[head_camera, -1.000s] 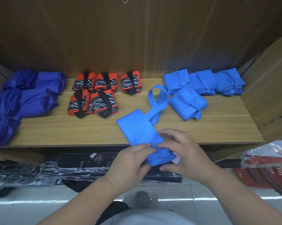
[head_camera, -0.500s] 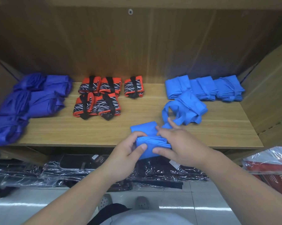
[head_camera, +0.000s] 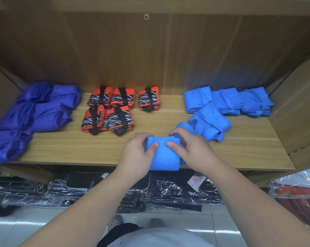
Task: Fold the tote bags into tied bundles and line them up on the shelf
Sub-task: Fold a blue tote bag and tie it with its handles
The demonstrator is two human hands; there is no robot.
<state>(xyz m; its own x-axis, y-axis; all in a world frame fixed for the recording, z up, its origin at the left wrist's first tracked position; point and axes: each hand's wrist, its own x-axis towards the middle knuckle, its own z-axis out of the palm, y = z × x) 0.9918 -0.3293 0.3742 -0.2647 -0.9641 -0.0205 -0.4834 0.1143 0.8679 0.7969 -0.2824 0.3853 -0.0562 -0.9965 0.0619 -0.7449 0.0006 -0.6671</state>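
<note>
A folded light-blue fabric tote bag [head_camera: 164,158] lies at the front edge of the wooden shelf [head_camera: 65,148], its near end hanging just over the lip. Both hands hold it. The left hand [head_camera: 137,155] has its grip pinching the bag's left side, with the thumb pressed on top and the fingers curled over the far edge. The right hand [head_camera: 195,151] has its grip pinching the right side in the same way, thumb on top and fingers curled behind. A light-blue strap loop [head_camera: 184,126] shows just beyond the right fingers.

Just behind and to the right sits a tied light-blue bundle [head_camera: 211,124]. Against the back panel is a row of three light-blue bundles [head_camera: 228,101]. Mid-shelf stands a group of five orange-and-black patterned bundles tied with black straps [head_camera: 107,111], three in the back row and two in front. On the left lie purple fabric bundles [head_camera: 36,111].

Below the shelf are dark packages in clear plastic wrap [head_camera: 79,191], and at the right a red item in plastic [head_camera: 296,191].
</note>
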